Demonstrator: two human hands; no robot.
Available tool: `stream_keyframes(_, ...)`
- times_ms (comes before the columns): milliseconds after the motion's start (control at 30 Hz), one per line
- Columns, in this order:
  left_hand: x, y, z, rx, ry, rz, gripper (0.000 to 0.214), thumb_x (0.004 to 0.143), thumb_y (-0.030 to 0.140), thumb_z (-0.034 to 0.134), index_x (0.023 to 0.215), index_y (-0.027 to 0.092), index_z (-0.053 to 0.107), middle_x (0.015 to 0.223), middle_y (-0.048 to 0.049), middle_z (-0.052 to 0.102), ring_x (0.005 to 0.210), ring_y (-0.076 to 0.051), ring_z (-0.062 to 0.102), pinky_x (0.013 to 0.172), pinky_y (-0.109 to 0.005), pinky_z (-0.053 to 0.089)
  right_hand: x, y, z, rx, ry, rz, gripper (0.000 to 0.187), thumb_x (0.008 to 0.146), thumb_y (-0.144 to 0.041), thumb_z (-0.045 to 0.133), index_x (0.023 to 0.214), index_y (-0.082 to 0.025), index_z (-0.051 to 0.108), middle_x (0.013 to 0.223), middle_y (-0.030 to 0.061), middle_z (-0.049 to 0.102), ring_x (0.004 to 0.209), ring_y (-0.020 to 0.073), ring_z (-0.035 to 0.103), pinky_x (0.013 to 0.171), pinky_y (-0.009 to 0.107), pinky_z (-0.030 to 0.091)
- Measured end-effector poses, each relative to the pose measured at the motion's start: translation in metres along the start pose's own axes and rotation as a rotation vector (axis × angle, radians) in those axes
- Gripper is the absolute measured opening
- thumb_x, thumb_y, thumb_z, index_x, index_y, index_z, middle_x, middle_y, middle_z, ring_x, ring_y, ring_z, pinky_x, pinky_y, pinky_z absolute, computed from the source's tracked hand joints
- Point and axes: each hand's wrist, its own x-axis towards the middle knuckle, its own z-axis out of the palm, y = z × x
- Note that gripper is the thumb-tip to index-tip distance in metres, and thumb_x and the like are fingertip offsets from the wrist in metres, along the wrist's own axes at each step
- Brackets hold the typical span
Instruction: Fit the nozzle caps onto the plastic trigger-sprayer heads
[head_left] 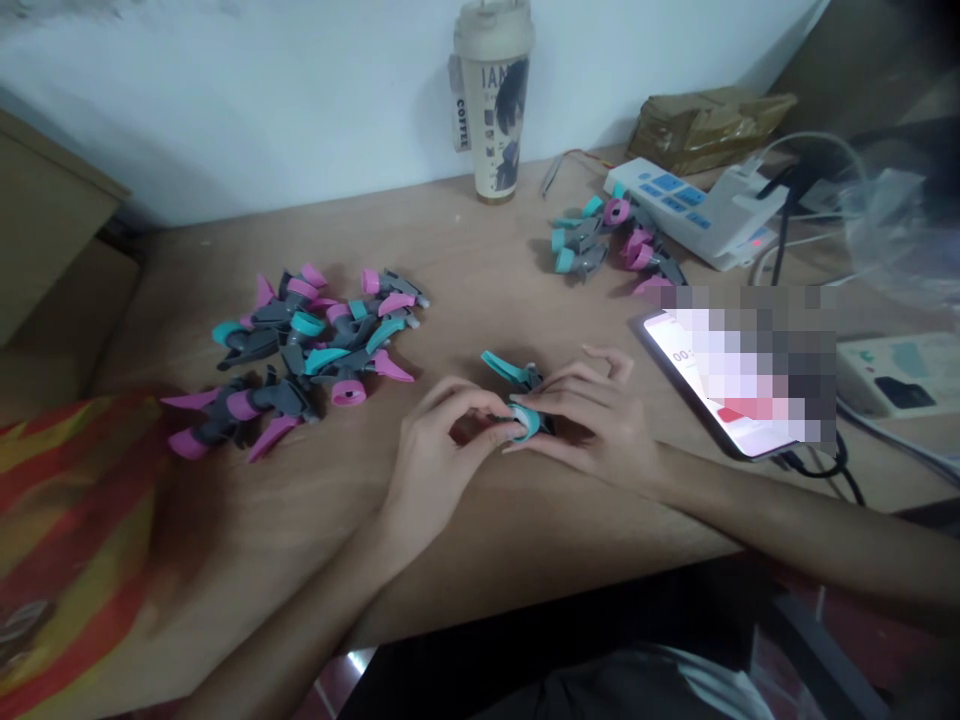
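Note:
A grey spray-nozzle part with a teal trigger and teal cap (521,400) lies on the wooden table (480,250) between both hands. My left hand (439,450) pinches the teal cap end with thumb and fingers. My right hand (592,415) curls its fingers over the grey body from the right. A large heap of the same parts in pink, teal and grey (300,350) lies to the left. A smaller heap (611,240) sits at the back right.
A tall coffee cup (493,100) stands against the wall. A phone (720,385) with a lit screen lies right of my hands. A white power strip (697,210), cables, a brown packet (709,125) and a red-yellow cloth (67,530) lie around.

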Motion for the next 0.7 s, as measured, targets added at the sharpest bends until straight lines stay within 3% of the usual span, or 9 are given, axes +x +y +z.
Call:
stream_keyframes(400, 0.000, 0.004, -0.008, 0.073, -0.084, 0.063, 0.008, 0.079, 0.018, 0.065, 0.086, 0.020, 0.066, 0.083, 0.0013, 0.057, 0.066, -0.006, 0.058, 0.056, -0.014, 0.048, 0.003, -0.001, -0.001, -0.024, 0.016, -0.017, 0.019, 0.079, -0.037, 0.066, 0.091, -0.023, 0.063, 0.074, -0.0033, 0.070, 0.077, 0.0141, 0.063, 0.093, 0.041, 0.026)
stream_keyframes(700, -0.007, 0.015, 0.007, 0.337, 0.034, -0.124, 0.009, 0.079, 0.025, 0.061, 0.076, 0.018, 0.063, 0.073, 0.0017, 0.060, 0.064, -0.010, 0.057, 0.055, -0.020, 0.042, 0.001, 0.000, 0.003, -0.057, 0.002, -0.048, 0.017, 0.081, -0.032, 0.064, 0.096, -0.023, 0.063, 0.076, -0.0035, 0.070, 0.078, 0.0141, 0.063, 0.094, 0.040, 0.026)
